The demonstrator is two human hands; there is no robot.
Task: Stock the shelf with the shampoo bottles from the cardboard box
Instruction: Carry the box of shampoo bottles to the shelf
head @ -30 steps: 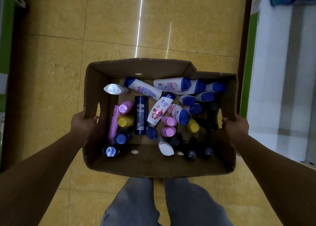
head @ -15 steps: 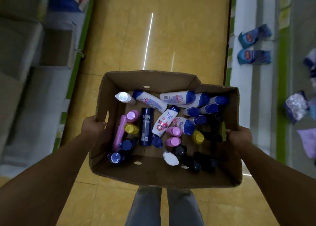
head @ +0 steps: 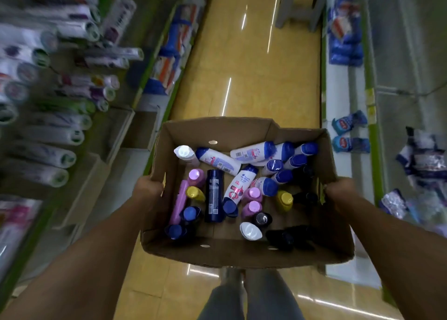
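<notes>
I carry an open cardboard box (head: 242,254) in front of me above the aisle floor. My left hand (head: 147,189) grips its left wall and my right hand (head: 338,191) grips its right wall. Inside lie several shampoo bottles: white ones with blue caps (head: 217,161), a dark blue bottle (head: 214,196), pink ones (head: 251,202), yellow ones (head: 284,200) and black ones (head: 285,238). A shelf (head: 92,186) on the left holds rows of bottles (head: 48,155), blurred.
A yellow tiled aisle floor (head: 242,78) runs ahead between the two shelf units. The right shelf (head: 343,97) carries blue packets (head: 348,126) and other bags. A grey stool or stand (head: 300,7) is at the far end. My legs show below the box.
The view has tilted up and forward along the aisle. More of both shelves shows now. Both hands keep the same hold on the box.
</notes>
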